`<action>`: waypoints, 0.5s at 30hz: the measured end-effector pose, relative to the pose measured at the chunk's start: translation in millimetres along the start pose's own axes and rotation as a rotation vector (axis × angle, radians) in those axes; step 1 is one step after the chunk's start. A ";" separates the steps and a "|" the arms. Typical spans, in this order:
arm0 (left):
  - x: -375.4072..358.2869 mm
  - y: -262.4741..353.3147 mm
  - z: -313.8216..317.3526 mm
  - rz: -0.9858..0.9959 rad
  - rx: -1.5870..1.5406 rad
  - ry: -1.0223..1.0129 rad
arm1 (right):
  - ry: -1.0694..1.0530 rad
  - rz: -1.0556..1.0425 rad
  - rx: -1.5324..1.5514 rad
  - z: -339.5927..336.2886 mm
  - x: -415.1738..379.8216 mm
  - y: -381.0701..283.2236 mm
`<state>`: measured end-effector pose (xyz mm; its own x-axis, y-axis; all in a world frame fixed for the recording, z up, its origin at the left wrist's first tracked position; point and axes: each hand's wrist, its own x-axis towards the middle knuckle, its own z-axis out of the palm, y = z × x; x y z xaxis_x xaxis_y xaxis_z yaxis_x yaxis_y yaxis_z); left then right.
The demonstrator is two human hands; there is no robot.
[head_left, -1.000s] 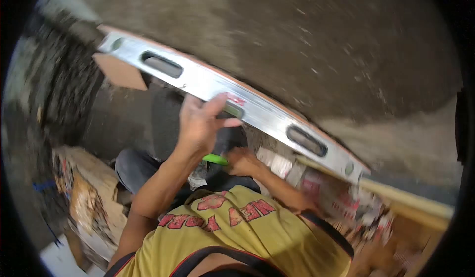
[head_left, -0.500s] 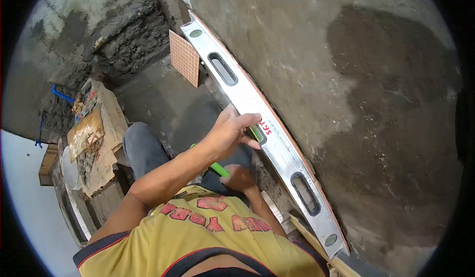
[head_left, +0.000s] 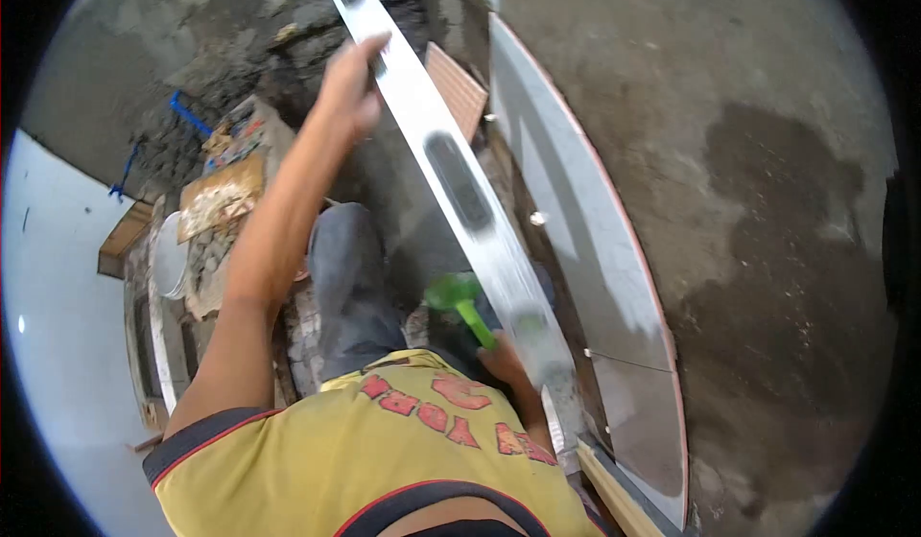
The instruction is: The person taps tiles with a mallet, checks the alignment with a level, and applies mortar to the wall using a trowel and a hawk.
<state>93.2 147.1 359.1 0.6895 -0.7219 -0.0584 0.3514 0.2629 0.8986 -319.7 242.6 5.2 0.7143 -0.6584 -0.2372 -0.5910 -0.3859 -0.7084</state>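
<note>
My left hand [head_left: 350, 86] is closed around a long silver spirit level [head_left: 414, 105] near its upper part. The level slants through the middle of the view, held away from the wall tiles, and its lower end is blurred. Low in the middle, my right hand [head_left: 503, 357] is closed on the handle of a green mallet [head_left: 468, 315], partly hidden behind the level. To the right, a large grey tile [head_left: 561, 187] stands on edge against the wall, with a second tile [head_left: 633, 412] adjoining it. Small white pieces [head_left: 537, 219] sit along their edge.
A loose tile with a reddish gridded back [head_left: 457, 88] leans beyond the level. At left are a rubble-covered board [head_left: 223, 197], a white bucket [head_left: 171, 257] and a blue item [head_left: 190, 115]. A wooden strip [head_left: 614, 489] lies at lower right. The cement wall [head_left: 767, 48] rises at right.
The spirit level has come off the wall tiles and moved left and upward with my left hand, uncovering the tiles' face. More of the mallet now shows in my right hand.
</note>
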 end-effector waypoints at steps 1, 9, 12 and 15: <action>15.8 29.8 0.5 0.089 -0.029 -0.046 | 0.072 -0.025 -0.083 -24.7 -6.8 -27.8; 75.2 78.1 -38.8 0.274 0.310 -0.129 | -0.228 0.061 -0.161 -80.1 4.5 -89.8; 73.8 114.8 -32.3 0.516 0.472 -0.262 | -0.250 -0.037 -0.160 -82.8 17.9 -104.6; 65.4 35.2 -47.7 0.325 0.564 -0.167 | -0.224 -0.239 -0.236 -81.8 64.3 -121.7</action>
<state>180.9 139.6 366.2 0.5813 -0.7636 0.2812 -0.2735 0.1421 0.9513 -232.5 194.4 130.5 0.8906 -0.3853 -0.2416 -0.4496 -0.6663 -0.5949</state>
